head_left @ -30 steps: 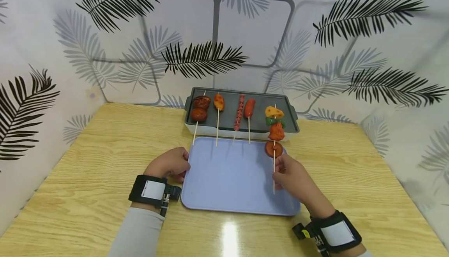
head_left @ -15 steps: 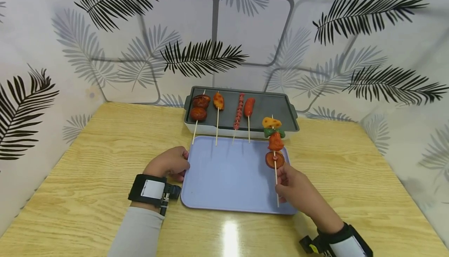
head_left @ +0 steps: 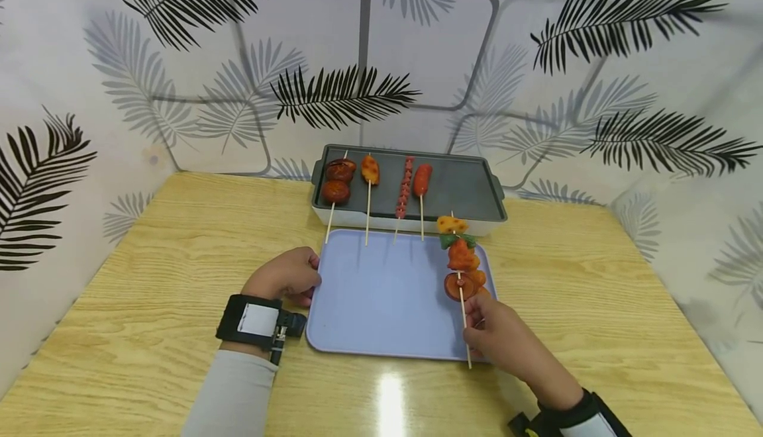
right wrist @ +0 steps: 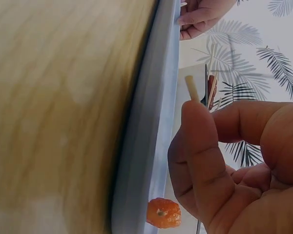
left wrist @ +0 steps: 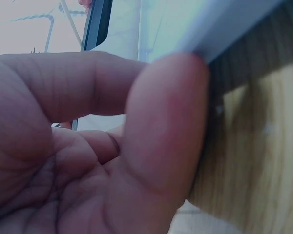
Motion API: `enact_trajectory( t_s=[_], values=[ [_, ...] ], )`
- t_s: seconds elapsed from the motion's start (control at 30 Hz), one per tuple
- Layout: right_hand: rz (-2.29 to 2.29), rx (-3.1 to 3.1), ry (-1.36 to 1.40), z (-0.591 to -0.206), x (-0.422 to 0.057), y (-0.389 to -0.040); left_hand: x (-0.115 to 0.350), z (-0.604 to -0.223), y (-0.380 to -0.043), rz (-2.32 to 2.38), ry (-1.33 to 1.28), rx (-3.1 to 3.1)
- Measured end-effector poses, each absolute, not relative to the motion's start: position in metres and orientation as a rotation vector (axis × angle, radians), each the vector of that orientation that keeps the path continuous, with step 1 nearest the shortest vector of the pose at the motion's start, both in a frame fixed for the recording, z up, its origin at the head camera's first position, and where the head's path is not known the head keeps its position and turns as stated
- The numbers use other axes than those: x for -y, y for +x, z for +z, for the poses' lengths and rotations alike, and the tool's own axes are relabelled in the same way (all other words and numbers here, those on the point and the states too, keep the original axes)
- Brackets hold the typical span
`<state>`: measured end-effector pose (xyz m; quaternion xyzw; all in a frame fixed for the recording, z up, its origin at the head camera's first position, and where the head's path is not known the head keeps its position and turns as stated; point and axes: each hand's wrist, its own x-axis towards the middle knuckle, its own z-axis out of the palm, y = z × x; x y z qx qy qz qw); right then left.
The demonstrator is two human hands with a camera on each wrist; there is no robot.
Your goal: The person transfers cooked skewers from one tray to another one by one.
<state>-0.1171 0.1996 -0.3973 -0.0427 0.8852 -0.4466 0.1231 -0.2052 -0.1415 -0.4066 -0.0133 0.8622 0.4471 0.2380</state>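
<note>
My left hand point(head_left: 289, 275) holds the left rim of a pale blue tray point(head_left: 381, 304), with the thumb point(left wrist: 168, 117) against its edge in the left wrist view. Between thumb and fingers, my right hand point(head_left: 501, 332) pinches the stick of a mixed food skewer point(head_left: 463, 256) over the tray's right side. From the top it carries a spotted yellow piece, a green piece, an orange-red chunk and a round brown-red slice. Beside that slice, partly hidden by hand and skewer, an orange piece point(head_left: 479, 279) shows at the tray's right; an orange piece point(right wrist: 163, 213) also appears in the right wrist view.
Behind the tray stands a dark grill pan point(head_left: 461, 189) on a white base. Several skewers lie on it: brown balls point(head_left: 336, 191), a yellow-orange piece point(head_left: 369, 169), a thin scored pink sausage point(head_left: 405, 189) and a red sausage point(head_left: 422, 179). Their sticks overhang the tray. Leaf-patterned cloth backs the wooden table point(head_left: 179, 251).
My right hand has drawn the mixed skewer off the grill pan, toward me and down over the tray. The orange piece beside it has come into view. My left hand stays at the tray rim.
</note>
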Motion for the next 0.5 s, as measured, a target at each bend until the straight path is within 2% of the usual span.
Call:
enact_trajectory(
  t_s=[0.5],
  values=[
    [-1.335, -2.446, -0.073, -0.408, -0.202, -0.116, 0.142, -0.406, -0.205, 1.215, -0.022, -2.37]
  ],
)
